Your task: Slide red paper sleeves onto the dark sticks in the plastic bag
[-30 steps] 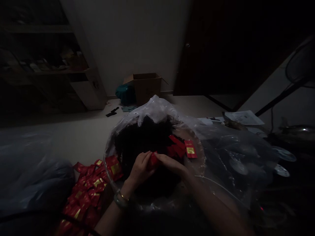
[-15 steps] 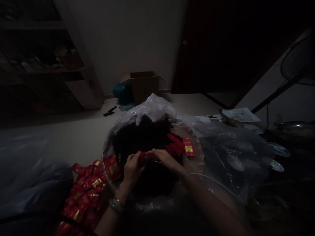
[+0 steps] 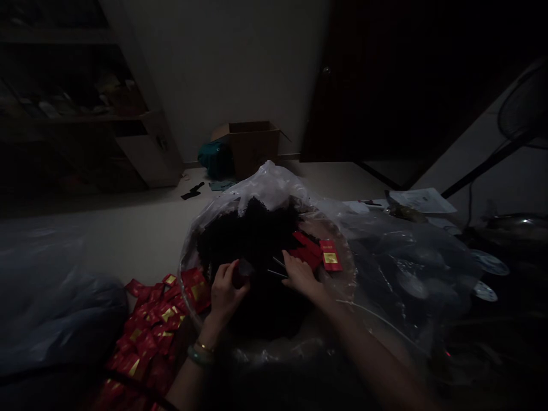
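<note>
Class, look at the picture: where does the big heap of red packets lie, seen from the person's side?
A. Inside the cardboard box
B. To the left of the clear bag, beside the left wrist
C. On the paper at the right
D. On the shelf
B: the heap of red packets spreads left of the clear bag, next to the left hand and its wrist.

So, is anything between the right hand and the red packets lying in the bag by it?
Nothing visible. The right hand rests over the dark heap, its fingers at the edge of the red packets. The left hand holds a small dark-red packet apart from them.
</note>
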Tool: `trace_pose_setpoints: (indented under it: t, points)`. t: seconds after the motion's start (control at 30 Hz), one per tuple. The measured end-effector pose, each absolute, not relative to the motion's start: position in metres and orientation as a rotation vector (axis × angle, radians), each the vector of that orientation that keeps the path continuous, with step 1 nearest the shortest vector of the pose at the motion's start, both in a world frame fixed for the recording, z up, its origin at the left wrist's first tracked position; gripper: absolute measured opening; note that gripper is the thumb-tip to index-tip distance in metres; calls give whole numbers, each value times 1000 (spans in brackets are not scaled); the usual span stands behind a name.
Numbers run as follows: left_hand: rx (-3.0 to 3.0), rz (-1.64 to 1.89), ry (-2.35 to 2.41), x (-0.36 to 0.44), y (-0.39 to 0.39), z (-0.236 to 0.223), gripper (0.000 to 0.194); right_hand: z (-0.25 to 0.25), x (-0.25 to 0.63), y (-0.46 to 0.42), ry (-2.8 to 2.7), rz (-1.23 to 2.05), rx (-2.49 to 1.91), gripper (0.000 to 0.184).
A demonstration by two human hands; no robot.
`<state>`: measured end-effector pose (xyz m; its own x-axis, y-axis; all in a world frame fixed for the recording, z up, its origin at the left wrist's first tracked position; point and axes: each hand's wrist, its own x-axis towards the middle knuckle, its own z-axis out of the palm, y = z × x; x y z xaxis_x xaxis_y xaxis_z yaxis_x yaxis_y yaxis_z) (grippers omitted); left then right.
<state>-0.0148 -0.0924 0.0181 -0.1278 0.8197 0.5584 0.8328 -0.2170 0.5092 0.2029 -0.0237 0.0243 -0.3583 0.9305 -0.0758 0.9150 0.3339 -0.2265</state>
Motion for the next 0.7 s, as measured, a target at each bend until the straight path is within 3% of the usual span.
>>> trace_pose_setpoints:
  t: [0.13,0.3,0.37,0.5,0.6,0.7]
  points:
    - [-2063,-1302,-1960,-14,-92,16,46,29,207,-6,-2346,219,-1687,80]
    - [-2048,-1309,-1985,-12,-92,16,46,38,180,-30,-2422,336,-1453,44]
    - [-2043,-1305,-1990,-12,-92,16,44,34,168,-43,-2582,455,-1357,54]
    - [-2046,-1311,-1978,-13,-92,17,44,23,159,-41,-2700,522,-1505,102]
    - [-2042,-1315,-1986,-13,-93,18,43,24,160,-28,-2678,561,-1575,107]
    - [-2030,-1324,-2005,-14,-92,19,42,34,159,-29,-2762,459,-1506,94]
